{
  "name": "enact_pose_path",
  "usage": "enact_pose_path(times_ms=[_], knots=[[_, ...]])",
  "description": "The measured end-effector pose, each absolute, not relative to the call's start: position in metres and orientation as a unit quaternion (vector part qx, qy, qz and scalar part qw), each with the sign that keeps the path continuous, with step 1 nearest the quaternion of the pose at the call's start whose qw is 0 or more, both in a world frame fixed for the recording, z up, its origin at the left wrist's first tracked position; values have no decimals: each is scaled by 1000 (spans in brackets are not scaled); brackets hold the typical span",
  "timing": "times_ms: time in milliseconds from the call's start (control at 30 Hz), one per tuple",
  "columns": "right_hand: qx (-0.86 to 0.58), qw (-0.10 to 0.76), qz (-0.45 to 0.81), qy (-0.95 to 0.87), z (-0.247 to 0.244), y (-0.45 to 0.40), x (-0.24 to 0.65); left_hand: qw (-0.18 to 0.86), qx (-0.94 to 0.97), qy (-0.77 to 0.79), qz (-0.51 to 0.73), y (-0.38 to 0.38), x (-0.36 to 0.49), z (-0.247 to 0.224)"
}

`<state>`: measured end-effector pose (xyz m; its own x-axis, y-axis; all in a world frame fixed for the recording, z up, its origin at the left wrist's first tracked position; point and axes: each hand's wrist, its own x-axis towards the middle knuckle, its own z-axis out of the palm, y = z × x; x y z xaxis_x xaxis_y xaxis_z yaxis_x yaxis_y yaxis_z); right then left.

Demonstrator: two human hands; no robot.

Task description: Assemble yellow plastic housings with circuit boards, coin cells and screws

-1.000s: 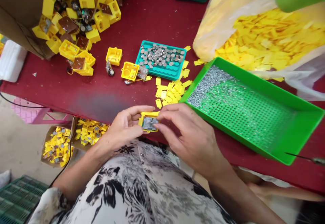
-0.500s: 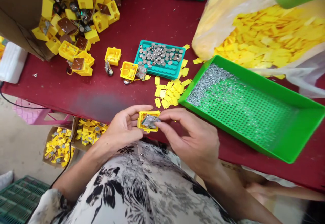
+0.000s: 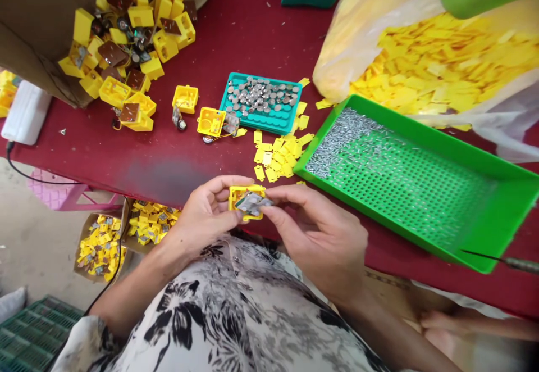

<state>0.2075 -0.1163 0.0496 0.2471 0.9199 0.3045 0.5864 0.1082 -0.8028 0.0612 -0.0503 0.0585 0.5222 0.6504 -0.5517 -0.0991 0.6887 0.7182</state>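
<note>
- So, on my remote feed, the left hand (image 3: 206,212) at lower centre curls its fingers and thumb around a yellow plastic housing (image 3: 238,206), gripping it just above the person's floral shirt (image 3: 236,310).
- The right hand (image 3: 315,237) sits just beside it, thumb and forefinger narrowed into a pinch on a small grey electronic part (image 3: 252,203) lying across the housing's open face.
- I judge this housing part-built: the grey part looks unseated, though fingers hide the exact fit.
- At upper left, a cardboard box (image 3: 33,35) spills yellow housings (image 3: 141,7), many with brown boards (image 3: 113,53); those look further along to me.
- Two open yellow housings (image 3: 211,122) lie at centre on the dark red table (image 3: 168,80), apparently unfinished.
- Plenty looks left to use: a teal tray (image 3: 269,126) of silver discs (image 3: 261,96), a green perforated tray (image 3: 379,217) of short metal pins (image 3: 349,141), and a plastic bag (image 3: 341,63) of yellow tags (image 3: 433,68) at right.
</note>
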Motion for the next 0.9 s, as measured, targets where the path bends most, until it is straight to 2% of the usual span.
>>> enact_pose_path(times_ms=[400, 567, 767, 900], knots=[[-624, 488, 179, -584, 43, -119, 210, 807, 338, 423, 234, -51, 61, 59], [-612, 496, 136, -601, 42, -121, 209, 797, 334, 436, 252, -51, 64, 59], [-513, 454, 73, -725, 43, -127, 215, 824, 290, 413, 259, -51, 62, 65], [-487, 449, 68, -746, 42, -132, 216, 834, 283, 396, 261, -52, 58, 69]])
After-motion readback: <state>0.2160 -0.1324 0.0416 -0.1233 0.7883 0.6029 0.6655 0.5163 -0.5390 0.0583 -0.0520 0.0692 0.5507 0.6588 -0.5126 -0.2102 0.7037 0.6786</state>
